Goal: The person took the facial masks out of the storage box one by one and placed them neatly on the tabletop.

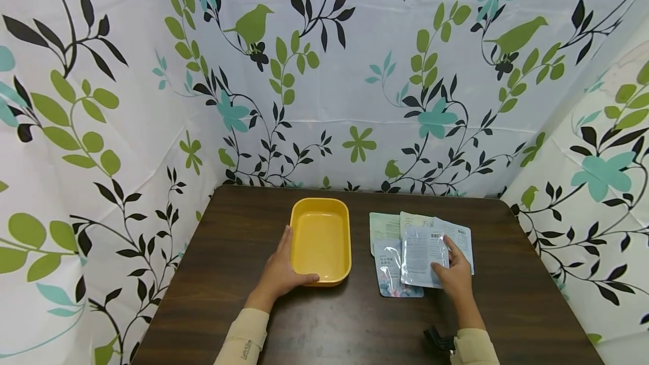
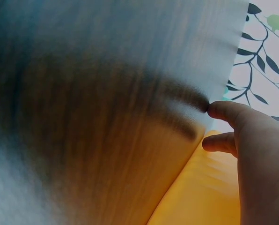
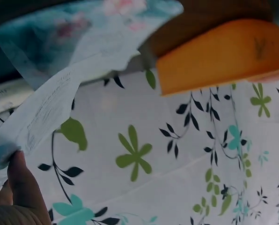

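A yellow rectangular tray (image 1: 320, 241) sits left of centre on the table. My left hand (image 1: 279, 272) rests at its near left corner, fingers extended along the left side and thumb along the front rim. In the left wrist view, two straight fingertips of this hand (image 2: 261, 150) show beside the yellow wall. To the right of the tray, my right hand (image 1: 456, 275) pinches the right edge of a whitish printed sheet mask packet (image 1: 423, 255). The right wrist view shows this packet (image 3: 46, 110) bent, under the thumb. Beneath it lies a blue floral packet (image 1: 392, 283).
A pale green packet (image 1: 382, 224), a yellowish-green one (image 1: 416, 219) and a light blue one (image 1: 461, 235) lie fanned behind the held packet. The dark wooden table (image 1: 355, 325) meets a leaf-patterned curtain (image 1: 324, 117) at the back and sides. A black strap (image 1: 438, 339) hangs near the right cuff.
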Tool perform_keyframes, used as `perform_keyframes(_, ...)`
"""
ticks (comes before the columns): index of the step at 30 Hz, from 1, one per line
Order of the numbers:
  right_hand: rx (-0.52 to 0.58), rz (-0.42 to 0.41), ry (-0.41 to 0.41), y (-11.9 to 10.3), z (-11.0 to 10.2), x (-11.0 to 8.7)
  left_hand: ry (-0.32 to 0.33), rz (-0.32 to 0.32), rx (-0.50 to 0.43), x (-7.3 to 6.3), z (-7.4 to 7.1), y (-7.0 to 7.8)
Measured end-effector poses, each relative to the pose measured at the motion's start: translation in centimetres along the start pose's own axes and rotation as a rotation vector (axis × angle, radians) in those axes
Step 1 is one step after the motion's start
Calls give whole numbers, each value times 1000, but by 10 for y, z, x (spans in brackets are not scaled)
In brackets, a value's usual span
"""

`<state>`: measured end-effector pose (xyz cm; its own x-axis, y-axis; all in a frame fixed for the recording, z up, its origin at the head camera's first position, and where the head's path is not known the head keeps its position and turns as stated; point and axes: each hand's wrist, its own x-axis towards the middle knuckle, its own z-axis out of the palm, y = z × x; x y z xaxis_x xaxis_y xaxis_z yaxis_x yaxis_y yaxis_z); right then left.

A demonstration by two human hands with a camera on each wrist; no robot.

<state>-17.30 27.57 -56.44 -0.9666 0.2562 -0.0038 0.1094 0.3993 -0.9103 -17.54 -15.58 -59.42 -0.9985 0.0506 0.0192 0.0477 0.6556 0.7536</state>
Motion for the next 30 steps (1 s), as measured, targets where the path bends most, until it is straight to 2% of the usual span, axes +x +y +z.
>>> perform_keyframes(9,-203,18,-70,31,-7,-8,0,4,5,-1,-2,1)
perform_keyframes(16,-298,52,-100,47,-7,-12,-6,-10,-4,-2,0,-1)
perform_keyframes(22,-356,-22,11,57,-3,-22,-14,-12,-4,-2,0,0)
perform_keyframes(30,-303,-54,148,56,0,-29,-13,12,-33,-2,-2,-1)
